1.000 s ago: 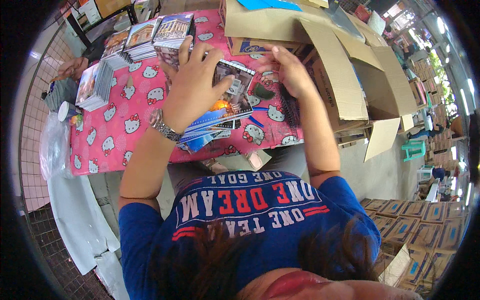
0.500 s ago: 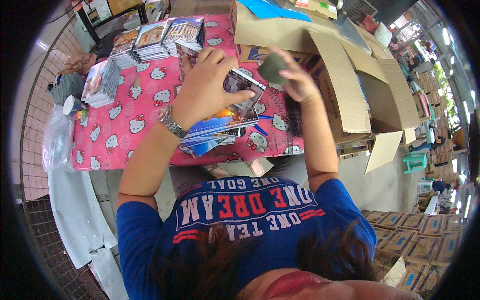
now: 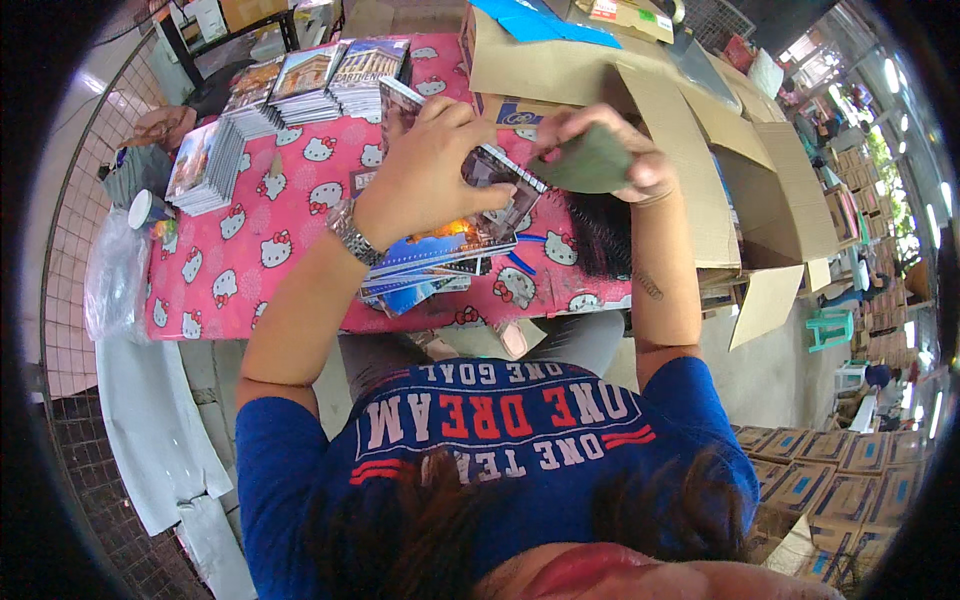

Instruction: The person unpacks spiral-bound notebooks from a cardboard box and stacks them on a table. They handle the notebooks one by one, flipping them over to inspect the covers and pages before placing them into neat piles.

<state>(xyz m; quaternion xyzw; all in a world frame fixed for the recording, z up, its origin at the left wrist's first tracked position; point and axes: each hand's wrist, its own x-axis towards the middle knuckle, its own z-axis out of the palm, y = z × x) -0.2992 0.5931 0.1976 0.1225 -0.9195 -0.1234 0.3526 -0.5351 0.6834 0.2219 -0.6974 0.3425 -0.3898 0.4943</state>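
Note:
My left hand (image 3: 425, 165) is closed on a spiral notebook (image 3: 497, 180) with a dark photo cover, thumb on the near side and fingers over the far side. The notebook is tilted up above a loose pile of spiral notebooks (image 3: 425, 252) with colourful covers, fanned unevenly at the table's near edge. My right hand (image 3: 645, 165) grips a dark green cloth-like piece (image 3: 592, 162), just right of the tilted notebook's wire edge. Whether the green piece touches the notebook I cannot tell. Much of the notebook's cover is hidden behind my left hand.
Neat stacks of notebooks (image 3: 305, 80) stand at the back left of the pink patterned tablecloth (image 3: 300, 240), with another stack (image 3: 205, 165) nearer. Open cardboard boxes (image 3: 690, 170) crowd the right side. A dark mesh-like item (image 3: 600, 235) lies beside them. A paper cup (image 3: 148, 210) sits at the left edge.
My right hand has moved right and slightly nearer with the green cloth-like piece, which now shows wider. My left hand and the notebook have shifted slightly right.

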